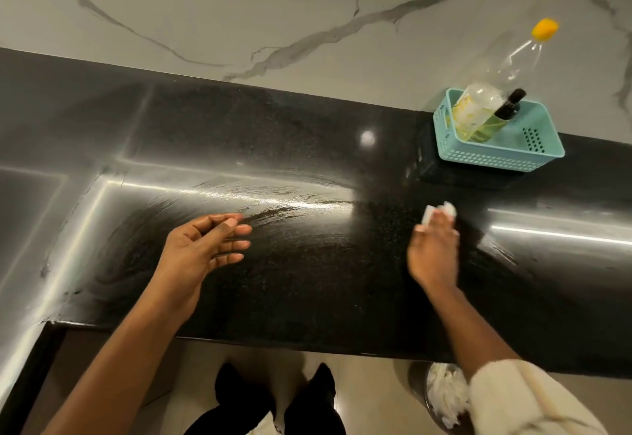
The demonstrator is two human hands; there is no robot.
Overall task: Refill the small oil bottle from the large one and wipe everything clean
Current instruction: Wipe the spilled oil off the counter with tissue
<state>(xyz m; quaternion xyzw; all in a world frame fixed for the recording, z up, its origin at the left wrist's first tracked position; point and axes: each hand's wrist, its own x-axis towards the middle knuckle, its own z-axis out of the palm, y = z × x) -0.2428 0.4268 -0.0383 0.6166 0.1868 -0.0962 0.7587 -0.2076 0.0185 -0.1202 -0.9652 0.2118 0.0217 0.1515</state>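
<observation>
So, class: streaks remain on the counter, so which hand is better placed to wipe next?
Right. The right hand presses a white tissue on the black counter; the left hand is empty.

I see a glossy black worktop, smeared mid-surface; a teal basket sits at its back right edge.

No readable text anywhere.

The large bottle in the basket, well beyond the right hand's fingers, carries a pale label with yellow marks, too blurred to read; the small dark-capped bottle beside it shows no lettering that can be made out.
</observation>
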